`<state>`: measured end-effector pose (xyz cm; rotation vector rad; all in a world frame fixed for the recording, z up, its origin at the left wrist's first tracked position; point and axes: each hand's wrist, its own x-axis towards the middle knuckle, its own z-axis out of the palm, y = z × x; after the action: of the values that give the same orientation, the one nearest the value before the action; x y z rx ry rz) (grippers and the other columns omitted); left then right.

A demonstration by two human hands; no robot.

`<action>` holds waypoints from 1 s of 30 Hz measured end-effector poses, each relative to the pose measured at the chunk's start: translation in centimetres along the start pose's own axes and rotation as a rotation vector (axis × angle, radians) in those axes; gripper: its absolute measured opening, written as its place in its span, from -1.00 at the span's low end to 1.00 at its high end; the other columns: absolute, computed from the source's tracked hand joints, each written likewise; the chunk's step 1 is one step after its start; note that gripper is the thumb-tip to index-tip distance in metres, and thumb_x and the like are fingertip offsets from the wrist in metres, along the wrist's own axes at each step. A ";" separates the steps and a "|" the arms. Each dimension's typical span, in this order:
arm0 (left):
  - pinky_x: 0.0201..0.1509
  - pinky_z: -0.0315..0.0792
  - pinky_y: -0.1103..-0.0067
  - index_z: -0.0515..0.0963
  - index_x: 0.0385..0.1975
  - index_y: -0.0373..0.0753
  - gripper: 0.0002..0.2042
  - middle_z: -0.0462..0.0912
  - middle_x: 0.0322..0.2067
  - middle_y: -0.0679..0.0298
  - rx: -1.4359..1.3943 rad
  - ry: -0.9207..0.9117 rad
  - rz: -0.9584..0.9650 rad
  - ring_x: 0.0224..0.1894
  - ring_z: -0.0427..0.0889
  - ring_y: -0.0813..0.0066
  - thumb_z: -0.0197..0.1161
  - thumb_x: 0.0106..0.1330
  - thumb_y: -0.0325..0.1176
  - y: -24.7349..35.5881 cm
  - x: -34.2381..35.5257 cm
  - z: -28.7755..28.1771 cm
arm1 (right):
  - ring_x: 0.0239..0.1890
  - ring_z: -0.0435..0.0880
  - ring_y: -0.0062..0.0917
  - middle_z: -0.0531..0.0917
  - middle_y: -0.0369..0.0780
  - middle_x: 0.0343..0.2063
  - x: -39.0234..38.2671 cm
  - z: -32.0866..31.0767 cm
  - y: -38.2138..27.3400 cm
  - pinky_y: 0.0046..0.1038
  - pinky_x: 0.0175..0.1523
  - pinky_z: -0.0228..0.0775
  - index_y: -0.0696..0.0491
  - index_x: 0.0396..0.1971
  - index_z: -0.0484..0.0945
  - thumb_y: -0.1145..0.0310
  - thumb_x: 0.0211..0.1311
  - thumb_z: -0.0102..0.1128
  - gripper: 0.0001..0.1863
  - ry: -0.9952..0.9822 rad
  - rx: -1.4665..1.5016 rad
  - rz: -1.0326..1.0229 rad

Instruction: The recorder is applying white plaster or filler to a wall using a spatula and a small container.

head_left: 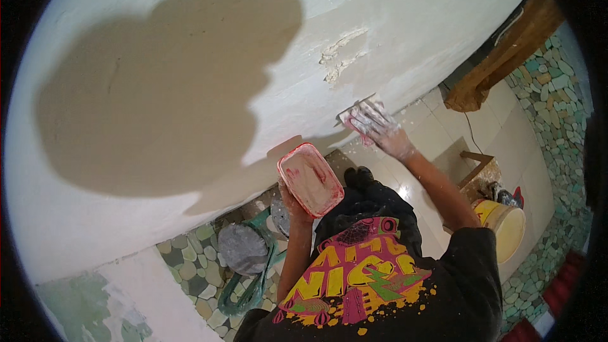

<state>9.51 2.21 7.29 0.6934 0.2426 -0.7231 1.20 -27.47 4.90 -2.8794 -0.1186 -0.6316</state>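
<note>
My left hand [295,204] grips a red-rimmed rectangular tub [329,168] from its left side and underneath. Pale, pinkish-white putty [306,180] lies inside, with red streaks showing. My right hand [382,129], smeared white, is closed around a putty knife [348,116] with a wide flat blade. That blade is at the lower part of the white wall [392,31]; whether it touches the surface I cannot tell. Above it, two rough ridges of putty [342,45] stand out on the wall. The knife's handle is mostly hidden by my fingers.
Right of me stand a wooden stool [479,171] and a yellow bucket [510,233]. A thick wooden post [500,57] rises at the upper right. Grey round containers [242,249] and a green plastic item [244,294] lie on pebble flooring [197,272] at lower left.
</note>
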 end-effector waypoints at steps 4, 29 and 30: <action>0.23 0.44 0.18 0.32 0.30 -0.14 -0.33 0.49 0.18 0.17 -0.019 0.022 -0.091 0.17 0.51 0.13 -0.02 0.36 0.23 0.7 0.2 -0.9 | 0.30 0.40 -0.14 0.51 -0.16 0.21 -0.8 -2.9 -5.9 -0.13 0.45 0.04 0.07 0.23 0.42 0.44 0.23 0.08 -0.48 0.277 0.300 0.406; 0.30 0.37 0.22 0.28 0.32 -0.17 -0.31 0.43 0.23 0.15 -0.002 -0.094 -0.009 0.22 0.46 0.15 -0.07 0.39 0.26 3.3 -0.3 -1.1 | 0.01 0.58 -0.42 0.60 -0.02 -0.04 13.4 -14.3 -12.0 -0.45 0.12 0.39 0.28 0.05 0.52 0.69 0.03 -0.01 -0.51 0.768 0.910 0.554; 0.30 0.36 0.22 0.28 0.31 -0.17 -0.31 0.43 0.23 0.15 -0.006 -0.087 -0.032 0.22 0.46 0.15 -0.07 0.39 0.25 3.4 -0.3 -1.1 | -0.02 0.60 -0.42 0.61 -0.01 -0.06 13.3 -14.1 -12.1 -0.44 0.07 0.42 0.28 0.06 0.51 0.68 0.01 0.00 -0.50 0.730 0.923 0.503</action>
<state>11.67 4.89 8.30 0.6517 0.1764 -0.7806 6.09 -18.01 25.10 -1.5920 0.3219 -1.0896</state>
